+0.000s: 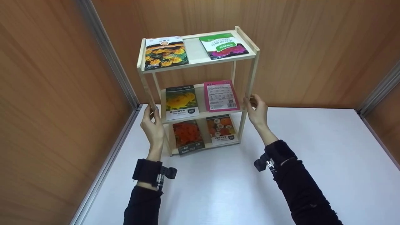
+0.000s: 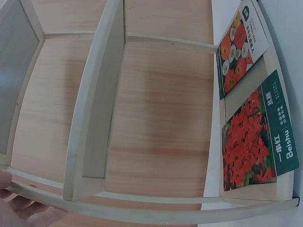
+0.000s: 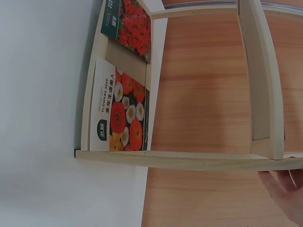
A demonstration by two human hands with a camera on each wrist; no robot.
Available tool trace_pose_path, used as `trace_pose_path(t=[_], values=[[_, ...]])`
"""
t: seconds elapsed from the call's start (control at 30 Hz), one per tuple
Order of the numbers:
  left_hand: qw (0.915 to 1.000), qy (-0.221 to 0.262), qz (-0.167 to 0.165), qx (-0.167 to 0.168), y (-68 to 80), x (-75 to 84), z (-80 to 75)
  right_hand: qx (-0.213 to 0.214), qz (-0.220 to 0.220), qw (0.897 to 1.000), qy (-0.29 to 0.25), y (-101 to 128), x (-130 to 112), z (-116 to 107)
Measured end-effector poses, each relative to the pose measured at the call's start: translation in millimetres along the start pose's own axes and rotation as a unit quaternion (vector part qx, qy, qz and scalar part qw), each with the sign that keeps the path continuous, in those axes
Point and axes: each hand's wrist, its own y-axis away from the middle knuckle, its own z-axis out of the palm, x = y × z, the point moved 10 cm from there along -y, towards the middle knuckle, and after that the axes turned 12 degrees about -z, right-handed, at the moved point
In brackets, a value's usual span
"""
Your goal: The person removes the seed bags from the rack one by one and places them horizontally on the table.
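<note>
A pale wooden three-tier shelf rack (image 1: 200,64) stands upright with two flower seed packets on each tier. My left hand (image 1: 153,126) holds its left front post near the middle tier, and in the left wrist view fingers (image 2: 42,213) curl round that post. On the other side my right hand (image 1: 257,112) pinches the right front post at about the same height. Up top lie a yellow-flower packet (image 1: 165,53) and a green-and-white packet (image 1: 223,46). The middle tier bears a yellow-flower packet (image 1: 182,102) and a pink-edged packet (image 1: 222,96), text side up.
On the bottom tier are a red-flower packet (image 1: 188,134), jutting past the front edge, and an orange-and-white-flower packet (image 1: 222,128). The rack stands on a white table (image 1: 312,156). Wood-grain panels (image 1: 312,53) rise behind and at both sides, joined by metal corner rails (image 1: 117,62).
</note>
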Motion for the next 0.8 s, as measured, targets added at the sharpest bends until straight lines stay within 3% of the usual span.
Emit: trace_pose_path(t=[0.37,0.8], values=[[0.9997,-0.016,0.002,0.017,2.6,0.9,-7.4,-0.018,-0.011,1.0,-0.003,-2,-3,7],[0.9994,-0.023,0.005,0.023,2.3,1.1,0.5,-0.047,-0.014,0.999,0.003,-2,-10,0]])
